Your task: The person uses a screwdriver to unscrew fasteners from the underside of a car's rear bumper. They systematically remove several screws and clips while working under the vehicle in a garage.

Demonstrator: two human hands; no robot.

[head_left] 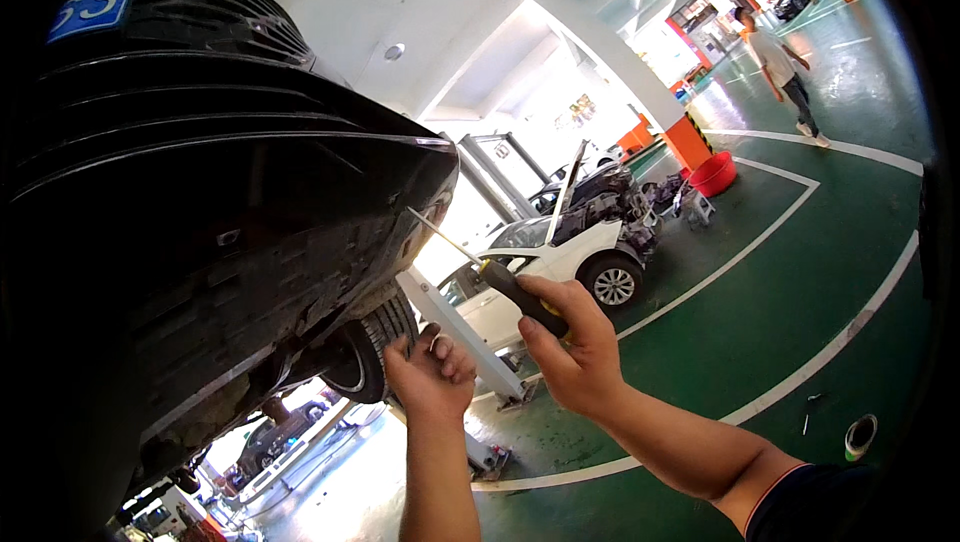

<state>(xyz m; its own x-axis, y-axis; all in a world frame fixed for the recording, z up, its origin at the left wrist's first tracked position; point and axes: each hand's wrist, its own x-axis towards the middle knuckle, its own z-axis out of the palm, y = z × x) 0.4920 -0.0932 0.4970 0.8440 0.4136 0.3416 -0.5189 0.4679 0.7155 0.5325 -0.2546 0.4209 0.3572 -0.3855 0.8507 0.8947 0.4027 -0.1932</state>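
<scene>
Black car, one. Raised, its underside bared, one lower bumper corner jutting out toward the person's right.

White car, one. Stood farther off, beyond the hands, its front end stripped open.

Lift post, one. Pale, slanting across the view between the black car's wheel and the right hand.

Wheel, one. Fitted to the black car; in view just behind and above the left hand.

Right hand. Fingers closed about a handle, thumb along its lower side, the forearm coming in from the lower right.

Left hand. Raised, palm turned inward, fingers curled loosely; whether they pinched anything I could not tell.

Screwdriver, one. Dark handle with yellow trim, lodged in the right fingers; bright slender shaft. Long axis oblique: from the right hand it ran up and to the left, aimed at the bumper corner. The tip overlapped that corner in view; contact could not be confirmed. Nearer hand: the right, being on the handle. The left was apart from the tool, below the shaft and left of the handle.

Small pale piece, one. At the left fingers; ring or loose part, undetermined.
</scene>
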